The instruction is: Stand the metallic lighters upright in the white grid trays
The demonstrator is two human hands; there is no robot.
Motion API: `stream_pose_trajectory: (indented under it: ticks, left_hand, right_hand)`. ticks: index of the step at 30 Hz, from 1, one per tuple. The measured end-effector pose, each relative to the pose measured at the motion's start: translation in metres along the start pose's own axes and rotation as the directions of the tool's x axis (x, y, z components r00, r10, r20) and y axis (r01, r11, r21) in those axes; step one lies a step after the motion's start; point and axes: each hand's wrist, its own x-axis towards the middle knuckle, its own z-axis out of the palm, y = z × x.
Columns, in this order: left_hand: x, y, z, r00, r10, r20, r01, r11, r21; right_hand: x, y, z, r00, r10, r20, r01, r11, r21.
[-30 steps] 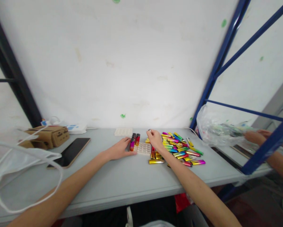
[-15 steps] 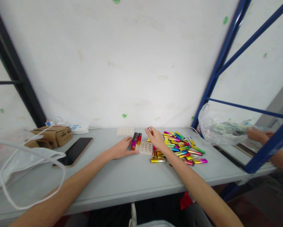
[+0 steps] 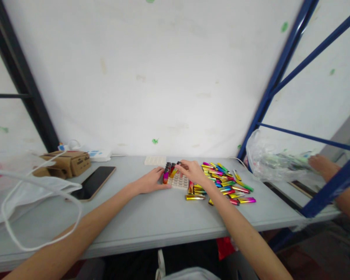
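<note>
A cream tray with rows of small holes [image 3: 179,182] lies on the desk. Several lighters with black tops and shiny purple-red bodies [image 3: 166,178] stand upright along its left side. My left hand [image 3: 151,181] is curled round the tray's left end, thumb at the front edge and fingertips beside the standing lighters. Over the tray, my right hand [image 3: 190,171] pinches a yellowish lighter [image 3: 173,172], tilted, close to the standing ones. To the right lies a loose heap of shiny, many-coloured lighters [image 3: 227,182], partly hidden behind my right forearm.
A second cream tray [image 3: 155,160] lies near the wall. At left are a black phone [image 3: 96,182], a cardboard box [image 3: 71,163], a white plastic bag [image 3: 20,190] and a looping white cable [image 3: 78,217]. Beyond the blue rack post [image 3: 269,93], another person's hand [image 3: 320,163] is by a clear bag [image 3: 262,157].
My right hand has moved slightly left and down, bringing the lighter from above the tray to beside the standing ones. My left hand stays at the tray.
</note>
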Motion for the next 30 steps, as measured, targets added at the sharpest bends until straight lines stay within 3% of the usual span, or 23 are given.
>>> stream_pose_trajectory:
  ticks: [9,14,19,24,30]
  left_hand:
    - [0.0,-0.002,0.002,1.0,0.025,0.01,-0.025,1.0,0.0]
    - [0.0,-0.001,0.002,1.0,0.028,0.0,-0.028,0.999,-0.018]
    - [0.0,-0.002,0.002,1.0,0.024,0.005,-0.024,1.0,-0.009]
    - [0.0,0.0,0.0,1.0,-0.004,0.011,0.004,1.0,0.011]
    - [0.0,0.004,-0.003,1.0,-0.008,0.007,0.008,1.0,0.016]
  right_hand:
    - [0.001,0.003,0.01,0.989,-0.029,0.144,0.036,0.998,-0.045]
    - [0.003,0.0,0.017,0.991,-0.049,0.122,0.062,0.993,-0.105]
    - [0.007,0.0,0.016,0.997,0.039,0.061,-0.024,0.971,-0.238]
    - [0.002,0.029,-0.013,0.995,0.075,-0.063,-0.085,0.982,-0.171]
    - [-0.008,0.076,-0.036,0.972,0.191,0.136,-0.161,0.965,-0.205]
